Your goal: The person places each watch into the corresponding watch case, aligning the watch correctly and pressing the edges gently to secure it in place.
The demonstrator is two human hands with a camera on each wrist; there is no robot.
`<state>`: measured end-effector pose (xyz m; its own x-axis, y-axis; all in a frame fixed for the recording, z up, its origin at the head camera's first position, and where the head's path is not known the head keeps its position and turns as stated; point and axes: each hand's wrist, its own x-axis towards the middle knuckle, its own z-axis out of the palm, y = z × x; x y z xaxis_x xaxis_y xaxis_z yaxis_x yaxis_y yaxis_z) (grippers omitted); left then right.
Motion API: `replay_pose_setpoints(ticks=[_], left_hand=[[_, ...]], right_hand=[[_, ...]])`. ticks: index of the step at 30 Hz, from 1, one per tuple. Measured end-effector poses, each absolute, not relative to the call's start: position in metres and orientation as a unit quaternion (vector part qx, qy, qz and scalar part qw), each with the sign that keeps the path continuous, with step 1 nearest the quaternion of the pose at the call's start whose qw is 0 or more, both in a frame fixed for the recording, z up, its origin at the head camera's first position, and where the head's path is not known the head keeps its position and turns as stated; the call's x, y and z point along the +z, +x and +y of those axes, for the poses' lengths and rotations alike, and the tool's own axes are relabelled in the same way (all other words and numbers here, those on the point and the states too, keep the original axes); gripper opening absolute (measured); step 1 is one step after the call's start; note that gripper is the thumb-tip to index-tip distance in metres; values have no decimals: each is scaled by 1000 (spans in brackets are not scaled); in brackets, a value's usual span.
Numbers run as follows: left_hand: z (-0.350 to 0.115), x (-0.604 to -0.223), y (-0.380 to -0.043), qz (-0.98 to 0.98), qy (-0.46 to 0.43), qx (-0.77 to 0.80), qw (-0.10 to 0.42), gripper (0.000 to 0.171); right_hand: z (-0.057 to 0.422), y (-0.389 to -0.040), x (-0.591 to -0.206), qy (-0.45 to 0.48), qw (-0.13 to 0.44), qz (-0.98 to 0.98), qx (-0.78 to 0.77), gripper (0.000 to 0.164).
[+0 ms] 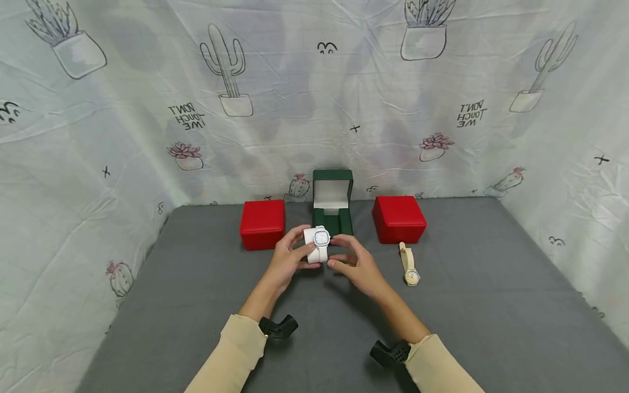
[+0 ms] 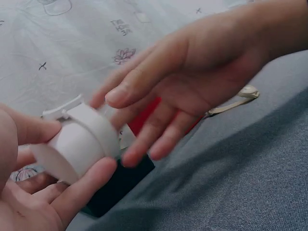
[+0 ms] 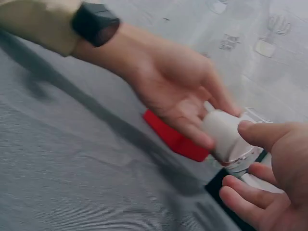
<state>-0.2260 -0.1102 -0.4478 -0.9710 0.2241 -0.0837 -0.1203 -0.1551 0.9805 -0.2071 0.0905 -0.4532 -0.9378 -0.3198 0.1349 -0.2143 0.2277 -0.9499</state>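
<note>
My left hand (image 1: 285, 259) grips a white watch cushion (image 1: 309, 237) between thumb and fingers, over the table in front of the green box. Around that cushion is strapped a white watch (image 1: 321, 238) with a squarish face, turned upward. My right hand (image 1: 361, 267) is just to the right of the watch, fingers extended and spread toward it. In the left wrist view, the right hand's fingers (image 2: 159, 132) hold nothing. The left fingers and thumb press on the cushion's ends in both wrist views. Behind the hands stands a green watch box (image 1: 332, 175), lid up, with a pale lining.
A closed red box (image 1: 262, 224) stands left of the green box, and another red box (image 1: 399, 218) to its right. A cream-strapped watch (image 1: 409, 266) lies in front of the right red box. Patterned cloth (image 1: 304, 120) hangs behind the grey table (image 1: 196, 305).
</note>
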Motion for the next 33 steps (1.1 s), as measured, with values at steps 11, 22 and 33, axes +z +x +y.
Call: replay_pose_setpoints(ticks=[11,22,33], left_hand=[[-110,-440,-223,624,117,752,177,52],[-102,-443,-221,614,144,750,199,56],[-96,-443,-216,668,135,717,146,50]], right_hand=[[108,-222,-446,-250,72,743,-616,74],[106,-219,-445,-233,78,748,-617,72],[98,-220,-445,-223,99,738,-630,55]])
